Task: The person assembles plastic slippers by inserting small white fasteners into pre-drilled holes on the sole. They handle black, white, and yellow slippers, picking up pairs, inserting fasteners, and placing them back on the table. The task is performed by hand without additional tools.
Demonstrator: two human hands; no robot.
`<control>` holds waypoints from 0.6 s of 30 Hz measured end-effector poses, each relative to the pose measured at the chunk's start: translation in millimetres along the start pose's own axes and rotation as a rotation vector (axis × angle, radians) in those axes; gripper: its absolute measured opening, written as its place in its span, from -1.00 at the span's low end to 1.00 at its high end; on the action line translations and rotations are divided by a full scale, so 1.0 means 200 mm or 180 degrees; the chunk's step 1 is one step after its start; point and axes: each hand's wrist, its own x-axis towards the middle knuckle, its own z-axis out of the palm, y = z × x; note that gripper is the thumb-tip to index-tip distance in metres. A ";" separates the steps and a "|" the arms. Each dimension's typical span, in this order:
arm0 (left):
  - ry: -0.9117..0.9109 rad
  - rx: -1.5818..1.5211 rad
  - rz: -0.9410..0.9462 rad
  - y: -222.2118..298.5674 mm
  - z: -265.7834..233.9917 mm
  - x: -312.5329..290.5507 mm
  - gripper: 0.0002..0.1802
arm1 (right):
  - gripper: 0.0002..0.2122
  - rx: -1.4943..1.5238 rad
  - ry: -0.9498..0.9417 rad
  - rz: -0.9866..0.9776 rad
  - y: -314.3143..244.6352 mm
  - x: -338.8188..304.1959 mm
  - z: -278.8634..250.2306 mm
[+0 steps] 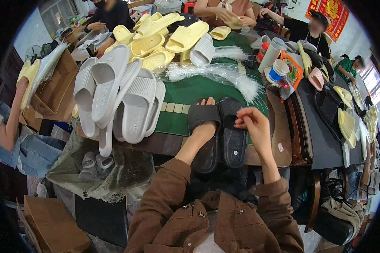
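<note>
A pair of black slide slippers stands side by side at the table's near edge, straps on the far side. My left hand (204, 130) is pushed under the strap of the left slipper (204, 155), holding it, and its fingertips show beyond the strap. Over the strap of the right slipper (233, 145), my right hand (254, 122) is closed in a pinch. Whatever thin thing is between its fingertips is too small to make out. Beyond both hands lies a bundle of clear plastic strands (215, 76) on the green table mat (177, 95).
Grey slippers (139, 101) are stacked on the left, with yellow slippers (188, 36) piled behind. A white-and-blue cup (278, 71) and a tall bottle (271, 55) stand at the right. Several people work around the table. A cloth sack (126, 168) hangs below its left edge.
</note>
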 end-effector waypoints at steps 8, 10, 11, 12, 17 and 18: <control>0.0503 0.0075 0.0269 -0.03 0.04 -0.03 -0.34 | -0.80 -0.1964 -0.0003 -0.1062 0.14 0.45 0.19; 0.0468 0.0054 0.0201 -0.01 0.04 -0.01 -0.34 | -0.77 -0.2373 0.0037 -0.1028 0.22 0.54 0.19; 0.0283 0.0004 0.0148 0.01 0.03 0.00 -0.35 | -0.76 -0.2620 0.0059 -0.0704 0.25 0.58 0.19; 0.0098 -0.0027 0.0067 0.02 -0.04 0.00 -0.35 | -0.77 -0.2787 -0.0066 -0.0570 0.24 0.59 0.21; 0.0088 0.0065 -0.0018 0.02 -0.01 0.02 -0.39 | -0.78 -0.2950 -0.0321 -0.0289 0.24 0.64 0.23; 0.0064 0.0075 -0.0019 0.02 -0.01 0.02 -0.38 | -0.78 -0.2876 -0.0321 -0.0301 0.25 0.65 0.22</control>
